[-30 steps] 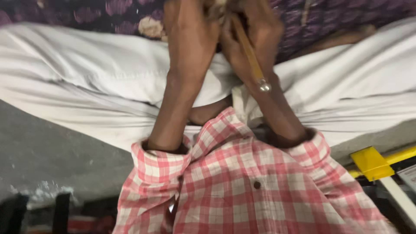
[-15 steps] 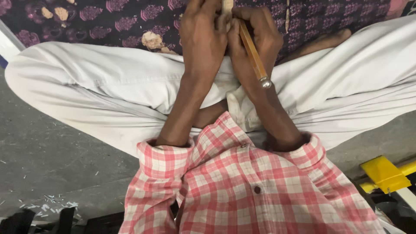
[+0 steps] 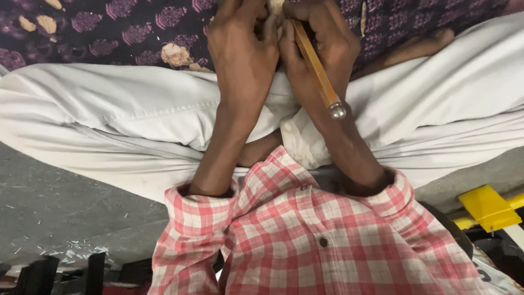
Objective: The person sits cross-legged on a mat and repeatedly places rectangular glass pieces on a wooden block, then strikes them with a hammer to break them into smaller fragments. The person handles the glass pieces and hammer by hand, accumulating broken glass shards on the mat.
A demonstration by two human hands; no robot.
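Grey concrete floor [image 3: 71, 218] below, flecked with pale shavings at eight o'clock, a yellow bracket [image 3: 487, 207] at four. Nearer in, the red-checked shirt [image 3: 322, 240], then white trousers [image 3: 125, 125] over crossed legs. At twelve, the left hand [image 3: 245, 54] curls around a small pale workpiece [image 3: 275, 6], mostly hidden. The right hand [image 3: 322, 46] grips a wooden-handled tool [image 3: 316, 68], metal butt pointing back. It looks light, stiff, best held mid-shaft. Patterned purple cloth [image 3: 125, 27] beyond; little room between the knees.

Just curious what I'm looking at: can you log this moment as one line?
left hand: on pale piece | right hand: grips wooden tool | seated cross-legged, white trousers | patterned cloth beneath
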